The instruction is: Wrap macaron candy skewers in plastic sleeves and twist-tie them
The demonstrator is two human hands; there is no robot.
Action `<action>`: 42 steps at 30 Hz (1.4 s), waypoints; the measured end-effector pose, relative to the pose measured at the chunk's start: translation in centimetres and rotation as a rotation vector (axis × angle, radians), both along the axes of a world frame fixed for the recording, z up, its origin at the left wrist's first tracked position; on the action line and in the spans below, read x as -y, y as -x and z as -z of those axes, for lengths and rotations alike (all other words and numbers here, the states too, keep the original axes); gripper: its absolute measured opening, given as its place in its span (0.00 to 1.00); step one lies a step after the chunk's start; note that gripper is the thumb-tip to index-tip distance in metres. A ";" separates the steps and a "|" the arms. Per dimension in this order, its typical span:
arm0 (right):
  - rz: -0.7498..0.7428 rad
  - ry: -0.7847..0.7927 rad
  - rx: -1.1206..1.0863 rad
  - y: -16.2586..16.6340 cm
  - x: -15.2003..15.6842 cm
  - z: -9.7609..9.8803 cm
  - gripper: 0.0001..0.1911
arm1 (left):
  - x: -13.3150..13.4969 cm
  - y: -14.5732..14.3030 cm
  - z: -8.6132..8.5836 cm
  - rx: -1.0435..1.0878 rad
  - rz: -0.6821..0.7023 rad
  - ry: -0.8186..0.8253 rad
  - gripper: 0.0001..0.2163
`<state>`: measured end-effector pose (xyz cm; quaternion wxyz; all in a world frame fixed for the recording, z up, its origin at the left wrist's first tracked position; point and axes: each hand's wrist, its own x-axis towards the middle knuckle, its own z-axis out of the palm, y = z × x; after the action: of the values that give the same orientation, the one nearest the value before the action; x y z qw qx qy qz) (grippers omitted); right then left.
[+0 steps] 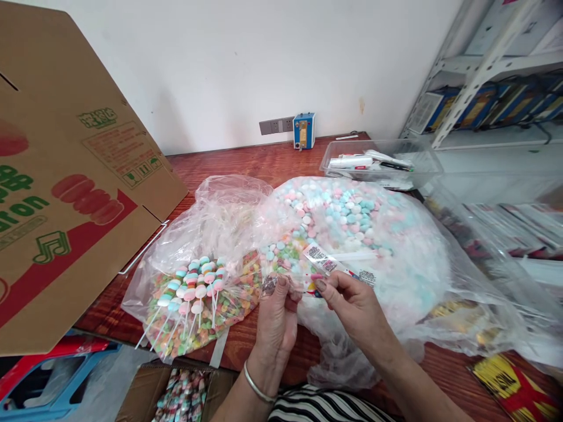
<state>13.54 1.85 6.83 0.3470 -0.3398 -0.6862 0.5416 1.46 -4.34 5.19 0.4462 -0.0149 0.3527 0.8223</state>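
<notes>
My left hand [278,319] and my right hand [358,308] are close together in front of me, each pinching a small clear plastic wrapper [323,258] printed with QR codes and coloured shapes. Whether anything is inside the wrapper I cannot tell. Just beyond them spreads a big clear bag of pink, white and blue candies [352,214]. To the left, several candy skewers [193,287] on white sticks lie on top of a clear bag of colourful ring-shaped candies [176,337].
A large cardboard box [109,176] leans in at the left. Below the table edge, an open carton [136,392] contains wrapped candy sticks. A clear plastic bin [329,158], a blue device [303,130] and yellow-red packaging [514,387] are also on the table. Shelving [479,88] stands right.
</notes>
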 end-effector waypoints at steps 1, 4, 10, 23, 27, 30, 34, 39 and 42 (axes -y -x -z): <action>0.027 -0.025 0.007 -0.1 0.0 -0.1 0.19 | 0.0 0.1 -0.1 0.021 -0.002 -0.001 0.15; 0.082 -0.146 -0.002 -0.5 0.2 -0.5 0.08 | 0.1 0.7 -0.1 0.084 -0.005 0.000 0.16; 0.048 -0.374 -0.086 -0.4 1.3 -1.2 0.09 | 0.2 0.6 0.1 0.035 -0.003 0.005 0.15; -0.030 -0.489 0.045 0.2 1.8 -0.4 0.07 | 1.9 0.8 -1.1 -0.155 0.111 0.039 0.14; -0.120 -0.449 0.037 1.7 2.3 -1.3 0.09 | 5.5 3.9 -1.8 -0.222 -0.107 0.018 0.15; -0.241 -0.396 0.025 4.6 3.0 -2.4 0.10 | 10.1 7.6 -2.3 -0.255 -0.317 0.012 0.17; -0.536 -0.473 0.281 11.1 4.6 -2.8 0.11 | 15.5 11.4 -2.5 -0.335 -0.557 0.012 0.19; -0.502 -0.542 0.565 19.3 6.2 -0.2 0.09 | 18.1 12.4 -1.8 -0.288 -0.634 0.012 0.18; -0.455 -0.525 0.619 21.1 6.3 1.2 0.08 | 17.8 12.4 -1.4 -0.223 -0.633 -0.003 0.17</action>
<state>-7.55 -4.46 5.59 0.0728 -0.2270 -0.9284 0.2850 -10.95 -22.13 6.56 0.1271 -0.0330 0.3761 0.9172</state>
